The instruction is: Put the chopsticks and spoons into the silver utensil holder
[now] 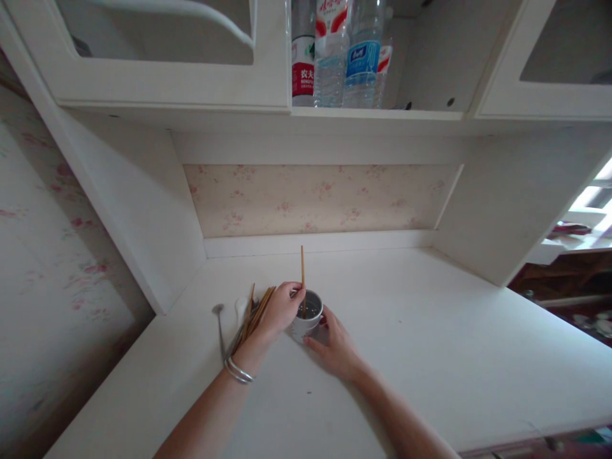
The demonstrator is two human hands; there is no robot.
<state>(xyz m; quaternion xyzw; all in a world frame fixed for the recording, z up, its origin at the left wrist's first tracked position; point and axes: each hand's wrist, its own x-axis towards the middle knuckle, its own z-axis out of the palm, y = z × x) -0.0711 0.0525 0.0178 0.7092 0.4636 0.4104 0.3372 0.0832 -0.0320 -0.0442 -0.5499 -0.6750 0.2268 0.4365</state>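
A whitish cup [303, 330] with a dark inside stands on the white tabletop. My left hand [284, 306] pinches a light wooden chopstick [303, 264] upright, its lower end inside the cup. Round the cup's right side curls my right hand [335, 344], thumb at the front and fingers behind. Left of my left hand lies a bunch of wooden chopsticks [253, 317], partly covered by my wrist. A white spoon [240, 307] rests among them, and a long-handled metal spoon [219, 319] lies farther left.
White cabinets [172, 83] hang above the tabletop [430, 357]. Several plastic bottles [362, 64] stand on the open shelf. White side panels [507, 197] bound the nook on both sides, with flowered wallpaper [306, 197] at the back.
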